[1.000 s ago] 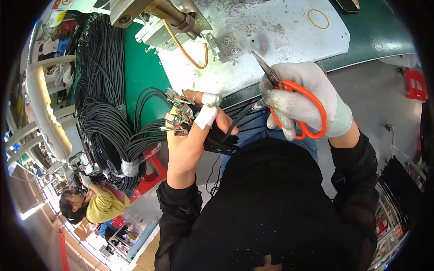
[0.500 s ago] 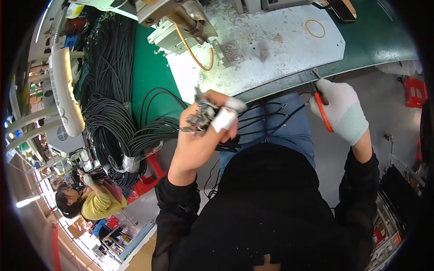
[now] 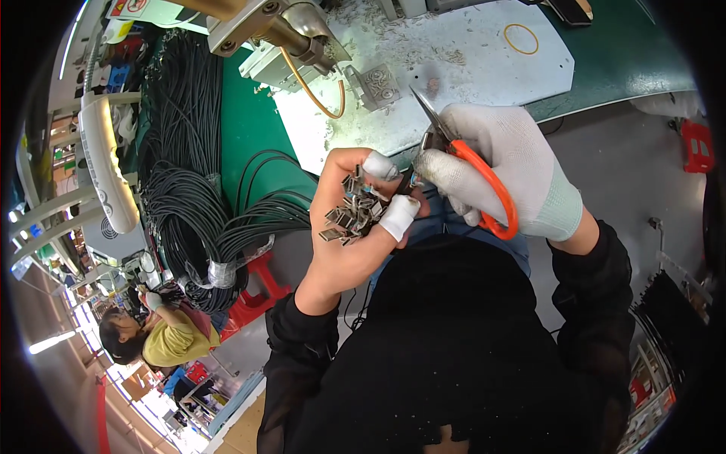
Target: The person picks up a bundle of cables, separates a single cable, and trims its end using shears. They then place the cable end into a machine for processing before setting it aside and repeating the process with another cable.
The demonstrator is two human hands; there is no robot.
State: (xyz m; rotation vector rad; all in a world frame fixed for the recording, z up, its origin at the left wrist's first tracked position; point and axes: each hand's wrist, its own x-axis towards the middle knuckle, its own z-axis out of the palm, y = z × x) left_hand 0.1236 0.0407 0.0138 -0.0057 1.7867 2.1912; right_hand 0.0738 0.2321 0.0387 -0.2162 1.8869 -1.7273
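My left hand point(image 3: 333, 261), white covers on its thumb and forefinger, is closed round a bunch of black cables. Their small silvery metal connectors point(image 3: 355, 216) stick up over the palm. Between that thumb and forefinger, one black cable end point(image 3: 407, 181) meets the gloved fingers of my other hand. My right hand point(image 3: 522, 163), in a white glove, grips orange-handled scissors point(image 3: 490, 181), their pointed blades turned up and left toward the bench. A small dark piece by the right fingertips is partly covered, and I cannot make out its kind.
A machine head point(image 3: 295, 45) with a yellow tube overhangs the debris-strewn white plate point(image 3: 484, 76). A yellow rubber band point(image 3: 522, 39) lies there. Coiled black cables point(image 3: 185, 204) hang over the green bench's left side, near a lamp point(image 3: 110, 163). A co-worker point(image 3: 162, 333) sits at lower left.
My right hand has moved left with the scissors, from the bench edge to my left hand. My left hand has turned slightly, showing the connectors more clearly.
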